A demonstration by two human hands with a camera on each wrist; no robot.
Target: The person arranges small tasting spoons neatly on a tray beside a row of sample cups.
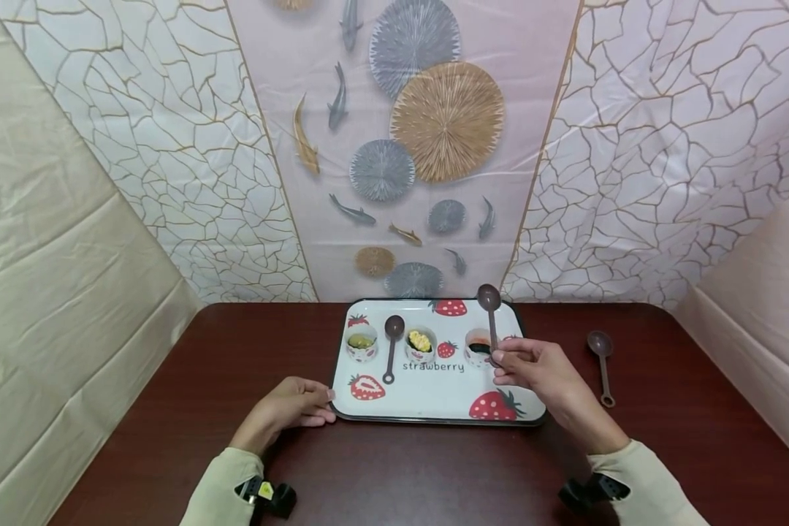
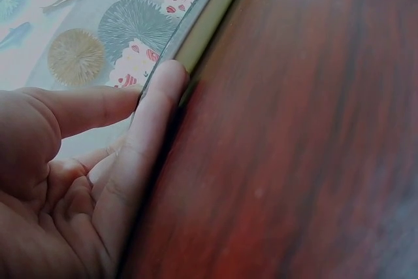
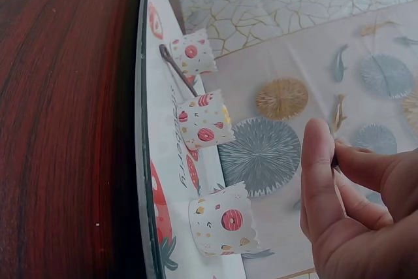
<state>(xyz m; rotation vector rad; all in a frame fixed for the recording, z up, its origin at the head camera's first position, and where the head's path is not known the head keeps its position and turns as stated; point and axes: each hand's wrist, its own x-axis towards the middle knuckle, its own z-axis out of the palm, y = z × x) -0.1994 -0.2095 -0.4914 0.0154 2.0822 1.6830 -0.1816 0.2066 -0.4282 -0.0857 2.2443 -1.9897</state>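
One spoon (image 1: pixel 603 365) lies on the counter (image 1: pixel 408 467), right of the tray (image 1: pixel 408 402); another (image 1: pixel 394 329) lies between the left cup (image 1: pixel 361 356) and the middle cup (image 1: pixel 419 358); the right hand (image 1: pixel 542 372) pinches a third spoon (image 1: pixel 489 297) above the tray — just beside the right cup (image 1: pixel 475 359); the left hand (image 1: pixel 292 405) grips the tray's near-left edge; lettering reads "strawberry".

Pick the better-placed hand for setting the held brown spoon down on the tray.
Right, I'd judge: the right hand pinches the brown spoon by its handle, near the rightmost patterned paper cup. The left hand is across from it, pinching the strawberry-print tray at its left edge.
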